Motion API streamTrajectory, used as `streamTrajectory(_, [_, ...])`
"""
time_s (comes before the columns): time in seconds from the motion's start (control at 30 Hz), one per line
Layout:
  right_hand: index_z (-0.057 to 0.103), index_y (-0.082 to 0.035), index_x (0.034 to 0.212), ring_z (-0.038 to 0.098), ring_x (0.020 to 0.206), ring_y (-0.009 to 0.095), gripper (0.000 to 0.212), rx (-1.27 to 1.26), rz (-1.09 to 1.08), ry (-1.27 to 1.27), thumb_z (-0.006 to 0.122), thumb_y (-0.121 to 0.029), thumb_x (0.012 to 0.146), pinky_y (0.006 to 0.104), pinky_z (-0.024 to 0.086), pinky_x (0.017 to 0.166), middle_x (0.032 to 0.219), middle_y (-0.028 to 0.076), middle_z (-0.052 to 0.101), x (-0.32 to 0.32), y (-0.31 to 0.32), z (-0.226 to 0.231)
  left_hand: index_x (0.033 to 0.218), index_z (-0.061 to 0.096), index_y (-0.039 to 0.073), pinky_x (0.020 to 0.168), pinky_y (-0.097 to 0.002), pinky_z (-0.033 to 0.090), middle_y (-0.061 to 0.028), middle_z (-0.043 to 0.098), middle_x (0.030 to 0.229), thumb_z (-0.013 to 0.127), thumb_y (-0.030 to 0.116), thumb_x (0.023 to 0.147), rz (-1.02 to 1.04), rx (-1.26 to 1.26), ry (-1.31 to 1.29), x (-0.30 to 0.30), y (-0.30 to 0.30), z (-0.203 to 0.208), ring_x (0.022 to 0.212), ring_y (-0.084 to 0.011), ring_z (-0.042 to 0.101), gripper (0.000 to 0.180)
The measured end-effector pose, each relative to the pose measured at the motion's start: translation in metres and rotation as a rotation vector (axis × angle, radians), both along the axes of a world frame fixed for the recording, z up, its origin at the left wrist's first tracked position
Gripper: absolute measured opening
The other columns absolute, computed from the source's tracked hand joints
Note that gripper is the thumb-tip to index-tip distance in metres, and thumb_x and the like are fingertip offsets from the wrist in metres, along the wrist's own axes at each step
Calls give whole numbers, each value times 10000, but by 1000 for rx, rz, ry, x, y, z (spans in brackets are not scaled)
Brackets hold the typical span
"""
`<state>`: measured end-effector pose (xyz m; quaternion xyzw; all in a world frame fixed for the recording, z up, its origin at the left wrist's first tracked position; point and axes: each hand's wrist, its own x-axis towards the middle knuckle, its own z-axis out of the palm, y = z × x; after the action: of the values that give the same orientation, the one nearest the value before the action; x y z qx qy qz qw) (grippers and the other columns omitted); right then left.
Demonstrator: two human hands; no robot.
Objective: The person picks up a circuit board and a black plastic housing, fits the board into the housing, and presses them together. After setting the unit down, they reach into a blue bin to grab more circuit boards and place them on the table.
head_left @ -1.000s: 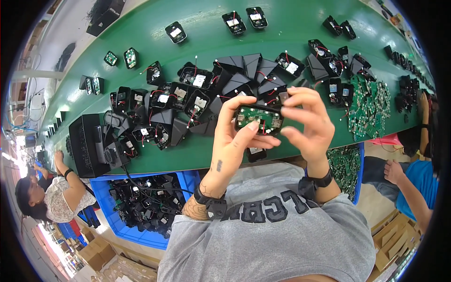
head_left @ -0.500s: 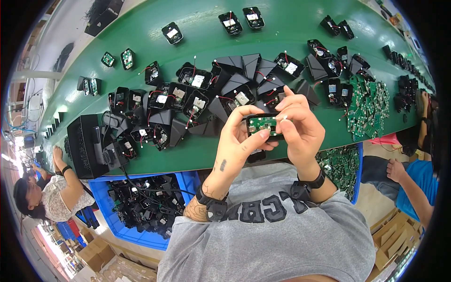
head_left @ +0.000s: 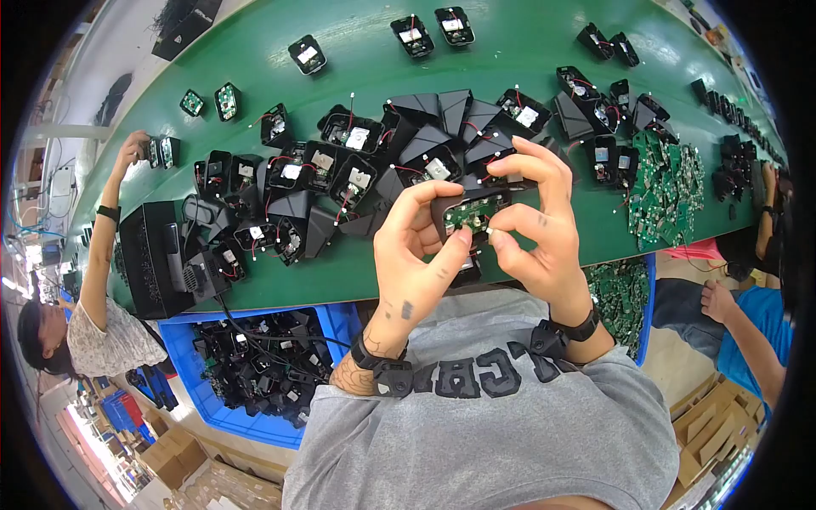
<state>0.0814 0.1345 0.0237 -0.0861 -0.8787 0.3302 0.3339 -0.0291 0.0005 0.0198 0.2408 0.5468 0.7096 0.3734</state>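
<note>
My left hand (head_left: 406, 259) grips a black plastic housing (head_left: 441, 209) by its side, the thumb lying along the near edge. Inside the housing sits a green circuit board (head_left: 480, 210) with small parts, facing up. My right hand (head_left: 546, 242) pinches a small white connector (head_left: 490, 230) between thumb and index finger at the board's right side. Its other fingers are raised and curled above the board. Whether the connector touches the board is too small to tell. Just beyond my hands lie several black housings (head_left: 436, 169) with red wires and white plugs.
Loose green circuit boards (head_left: 665, 191) are heaped on the green table (head_left: 357, 293) at right. A black box (head_left: 151, 255) stands at left. Below the edge are blue bins (head_left: 255, 432) of parts. A co-worker's hand (head_left: 133, 146) touches housings at far left; another person sits at right.
My right hand's pinch has moved left and slightly down, and the housing has tilted in my left hand. The co-worker at left has stretched an arm forward to the housings.
</note>
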Motion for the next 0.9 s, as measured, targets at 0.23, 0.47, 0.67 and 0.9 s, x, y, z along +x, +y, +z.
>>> streamTrajectory(0.23, [686,-75,771,423,1269,386,53,-137,50,28,675,-98,725,485,356,1034,1140,115,599,6,8,-1,1207,503,-15,802,-282,561,-122,624,1083,606,-38,838,31,-1,-63,-1,2,0,953,-164,650,384])
streamTrajectory(0.47, [717,-122,844,378,1328,386,75,-1388,567,354,705,-196,850,606,263,1116,965,35,590,-1,6,-34,1223,485,-33,655,-315,616,-176,640,1043,574,111,850,-331,94,-595,-3,6,-16,802,-300,710,409])
streamTrajectory(0.67, [728,-87,845,480,1231,396,63,-1286,529,340,729,-132,800,637,248,1101,728,51,671,-4,11,-23,1165,516,-43,627,-289,614,-173,669,1027,539,140,894,-398,196,-1071,8,-1,-40,803,-253,716,329])
streamTrajectory(0.9, [734,-11,825,556,1100,381,89,-1209,738,194,709,-71,764,621,301,1071,656,117,656,1,30,-22,1118,563,-50,607,-280,609,-183,674,1014,523,128,915,-492,220,-1249,14,-1,-47,821,-248,715,272])
